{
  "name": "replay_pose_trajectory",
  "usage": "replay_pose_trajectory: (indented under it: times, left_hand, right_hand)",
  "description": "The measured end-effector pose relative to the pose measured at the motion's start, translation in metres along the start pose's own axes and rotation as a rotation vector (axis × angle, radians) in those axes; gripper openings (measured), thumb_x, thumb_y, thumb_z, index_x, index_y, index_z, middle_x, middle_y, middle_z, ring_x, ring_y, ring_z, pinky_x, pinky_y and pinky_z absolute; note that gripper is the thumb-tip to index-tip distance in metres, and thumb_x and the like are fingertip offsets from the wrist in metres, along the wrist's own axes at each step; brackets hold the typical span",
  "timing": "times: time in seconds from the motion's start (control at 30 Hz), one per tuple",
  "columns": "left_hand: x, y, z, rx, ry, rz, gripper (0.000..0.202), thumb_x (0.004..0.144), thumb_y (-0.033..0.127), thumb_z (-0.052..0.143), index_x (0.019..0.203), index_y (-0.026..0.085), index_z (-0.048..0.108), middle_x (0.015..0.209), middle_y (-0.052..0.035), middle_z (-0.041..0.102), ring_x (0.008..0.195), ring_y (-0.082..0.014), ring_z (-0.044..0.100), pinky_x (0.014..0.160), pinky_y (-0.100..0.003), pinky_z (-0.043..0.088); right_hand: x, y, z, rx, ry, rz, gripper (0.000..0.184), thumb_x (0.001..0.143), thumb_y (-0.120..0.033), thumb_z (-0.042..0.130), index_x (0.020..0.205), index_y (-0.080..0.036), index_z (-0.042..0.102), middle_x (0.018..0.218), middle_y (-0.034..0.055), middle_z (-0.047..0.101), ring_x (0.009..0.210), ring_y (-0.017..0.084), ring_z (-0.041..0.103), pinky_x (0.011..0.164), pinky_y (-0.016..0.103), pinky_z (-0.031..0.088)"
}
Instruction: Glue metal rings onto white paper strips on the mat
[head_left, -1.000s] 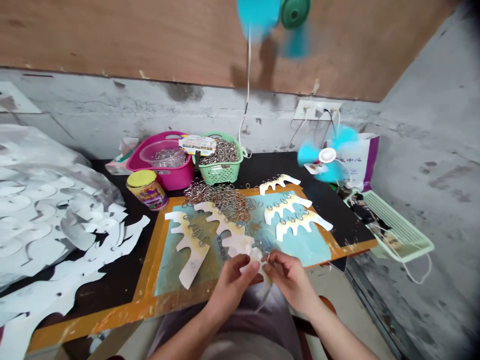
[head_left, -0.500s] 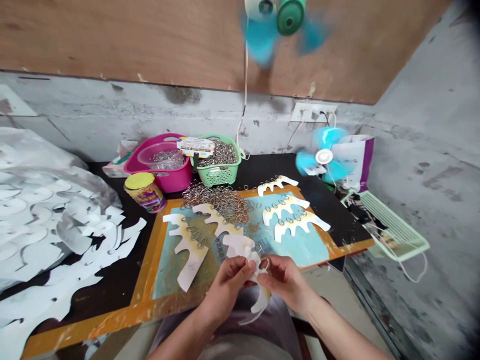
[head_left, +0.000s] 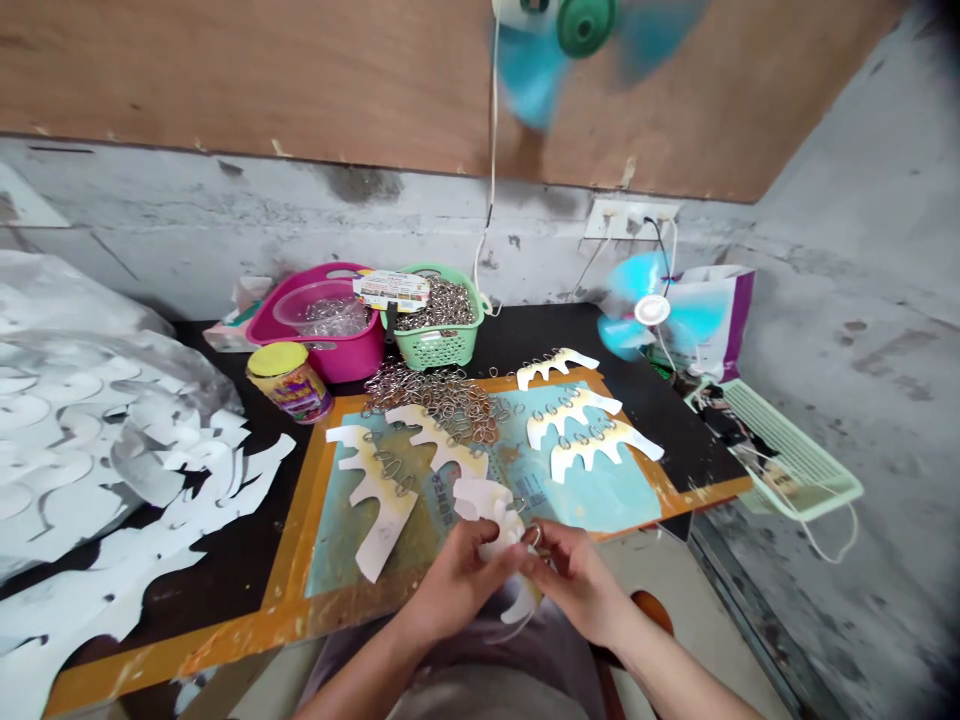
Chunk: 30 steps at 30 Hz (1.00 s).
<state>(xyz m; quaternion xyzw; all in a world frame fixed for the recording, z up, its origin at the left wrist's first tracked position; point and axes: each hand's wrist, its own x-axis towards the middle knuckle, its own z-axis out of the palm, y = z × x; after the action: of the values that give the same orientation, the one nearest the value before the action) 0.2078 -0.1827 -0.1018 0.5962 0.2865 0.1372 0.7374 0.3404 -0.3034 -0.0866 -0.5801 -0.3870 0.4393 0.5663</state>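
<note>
Between my two hands, above the table's front edge, is a white cut-out strip [head_left: 480,496] with tabs and yellowish patches. My left hand [head_left: 469,565] is closed on it, thumb and fingers pinching near its middle. My right hand [head_left: 574,570] pinches the strip's other side, and a metal ring [head_left: 533,535] shows at its fingertips. The strip's lower end hangs below my fingers. Similar strips with rings lie on the blue board: one at the left [head_left: 379,500], one beside it [head_left: 439,440], and several at the right [head_left: 606,449]. A pile of loose metal rings [head_left: 450,400] lies behind them.
A pink basket [head_left: 352,362] and a green basket [head_left: 439,350] of rings stand at the back. A yellow-lidded jar [head_left: 289,385] is nearby. White cut-outs [head_left: 172,450] heap at left. A small blue fan [head_left: 651,310] spins at right, beside a pale green tray [head_left: 795,450].
The strip has turned and bunched slightly between my fingers. My left thumb has slid right, closer to my right fingertips. The view has shifted slightly.
</note>
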Motion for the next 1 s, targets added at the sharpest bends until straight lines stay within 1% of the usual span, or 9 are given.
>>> replay_pose_trajectory:
  times: [0.1, 0.2, 0.37, 0.47, 0.53, 0.6, 0.7, 0.83, 1.0]
  left_hand:
    - [0.000, 0.009, -0.002, 0.156, -0.154, 0.051, 0.059, 0.083, 0.071, 0.059, 0.063, 0.015, 0.052, 0.053, 0.0028, 0.046, 0.052, -0.0082, 0.040, 0.050, -0.022, 0.028]
    - [0.002, 0.017, -0.002, 0.150, -0.242, 0.083, 0.059, 0.084, 0.066, 0.060, 0.058, 0.014, 0.054, 0.054, 0.0016, 0.047, 0.053, -0.0078, 0.040, 0.051, -0.022, 0.028]
    - [0.003, 0.013, 0.001, -0.085, -0.096, 0.039, 0.053, 0.071, 0.065, 0.075, 0.070, 0.014, 0.060, 0.061, 0.0012, 0.055, 0.055, -0.0090, 0.047, 0.052, -0.021, 0.037]
    - [0.004, 0.011, 0.002, -0.116, -0.060, -0.036, 0.049, 0.071, 0.059, 0.078, 0.068, 0.013, 0.061, 0.056, 0.0023, 0.053, 0.052, -0.0087, 0.047, 0.050, -0.020, 0.038]
    - [0.004, 0.011, 0.002, -0.174, -0.032, -0.092, 0.048, 0.069, 0.056, 0.081, 0.066, 0.012, 0.062, 0.055, 0.0020, 0.054, 0.051, -0.0088, 0.049, 0.051, -0.020, 0.043]
    - [0.005, 0.013, 0.003, -0.287, 0.020, -0.138, 0.045, 0.066, 0.053, 0.084, 0.069, 0.012, 0.065, 0.061, 0.0002, 0.060, 0.056, -0.0104, 0.055, 0.057, -0.023, 0.051]
    - [0.006, 0.015, 0.006, -0.422, 0.097, -0.176, 0.042, 0.062, 0.047, 0.088, 0.076, 0.012, 0.069, 0.071, -0.0022, 0.066, 0.066, -0.0137, 0.062, 0.066, -0.028, 0.057]
    - [0.003, 0.020, 0.010, -0.467, 0.177, -0.173, 0.039, 0.060, 0.042, 0.090, 0.075, 0.013, 0.069, 0.069, -0.0004, 0.065, 0.066, -0.0127, 0.061, 0.065, -0.028, 0.059]
    - [-0.005, 0.025, 0.009, -0.387, 0.190, -0.096, 0.041, 0.063, 0.045, 0.087, 0.066, 0.012, 0.063, 0.060, 0.0021, 0.056, 0.057, -0.0094, 0.053, 0.059, -0.025, 0.056]
  right_hand:
    - [0.000, -0.002, 0.000, 0.001, -0.042, -0.029, 0.029, 0.093, -0.045, 0.062, 0.081, -0.019, 0.060, 0.075, 0.0005, 0.062, 0.070, 0.014, 0.054, 0.065, 0.025, 0.040]
    - [0.000, -0.005, 0.000, 0.064, -0.073, -0.035, 0.028, 0.092, -0.045, 0.063, 0.082, -0.019, 0.060, 0.075, 0.0007, 0.062, 0.070, 0.014, 0.055, 0.064, 0.025, 0.040]
    - [0.002, -0.004, -0.003, 0.033, -0.101, 0.001, 0.030, 0.093, -0.047, 0.060, 0.084, -0.018, 0.059, 0.072, -0.0009, 0.055, 0.067, 0.013, 0.049, 0.062, 0.025, 0.038]
    - [0.003, 0.001, -0.005, -0.029, -0.081, -0.010, 0.032, 0.092, -0.047, 0.060, 0.078, -0.019, 0.055, 0.067, -0.0037, 0.046, 0.061, 0.011, 0.041, 0.057, 0.023, 0.034]
    - [0.003, 0.004, -0.004, -0.099, -0.037, -0.051, 0.028, 0.090, -0.045, 0.061, 0.082, -0.020, 0.055, 0.070, -0.0031, 0.048, 0.063, 0.012, 0.044, 0.058, 0.024, 0.037]
    - [0.002, 0.004, -0.002, -0.272, 0.117, -0.155, 0.019, 0.088, -0.037, 0.065, 0.093, -0.020, 0.057, 0.082, 0.0006, 0.056, 0.074, 0.016, 0.053, 0.066, 0.027, 0.044]
    - [-0.001, -0.001, 0.001, -0.606, 0.339, -0.421, 0.023, 0.085, -0.023, 0.069, 0.105, -0.022, 0.058, 0.103, 0.0062, 0.060, 0.097, 0.022, 0.057, 0.084, 0.035, 0.047]
    - [0.000, -0.009, 0.003, -0.778, 0.310, -0.634, 0.024, 0.087, -0.014, 0.069, 0.107, -0.023, 0.062, 0.101, 0.0065, 0.065, 0.095, 0.022, 0.058, 0.083, 0.037, 0.049]
    - [0.003, -0.015, 0.003, -0.749, 0.239, -0.673, 0.025, 0.086, -0.010, 0.070, 0.107, -0.023, 0.066, 0.094, 0.0044, 0.070, 0.088, 0.021, 0.061, 0.077, 0.036, 0.050]
